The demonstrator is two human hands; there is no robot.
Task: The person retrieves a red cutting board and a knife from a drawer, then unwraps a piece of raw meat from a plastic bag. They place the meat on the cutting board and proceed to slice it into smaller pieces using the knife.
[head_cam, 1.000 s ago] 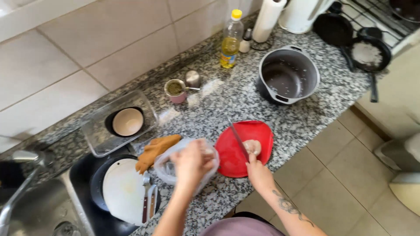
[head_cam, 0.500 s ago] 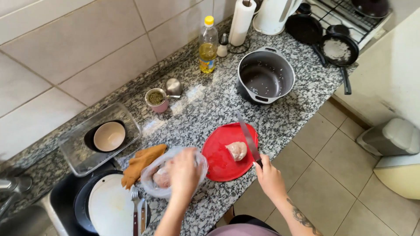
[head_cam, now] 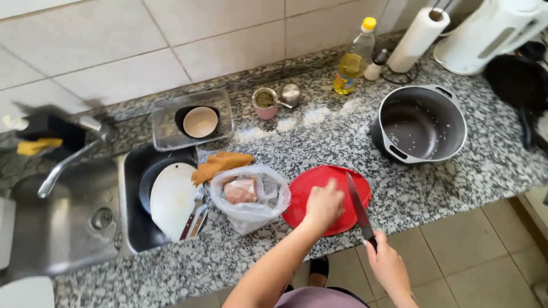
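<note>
Meat is hiding under my left hand (head_cam: 324, 203), which is pressing down on the red board (head_cam: 308, 188) to steady it; my right hand (head_cam: 387, 263) is gripping the knife (head_cam: 359, 208) beside it, blade pointing away. Bag (head_cam: 249, 197) is lying open at left.

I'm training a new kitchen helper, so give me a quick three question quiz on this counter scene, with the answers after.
1. True or false: the right hand holds a knife whose blade lies over the red cutting board.
2. Where does the left hand rest? A) in the grey pot B) on the red cutting board C) on the tap
3. Fill the blank: the clear plastic bag of raw meat sits just to the ____ of the red cutting board, as the camera sees it.

Key: 1 true; 2 B; 3 left.
</note>
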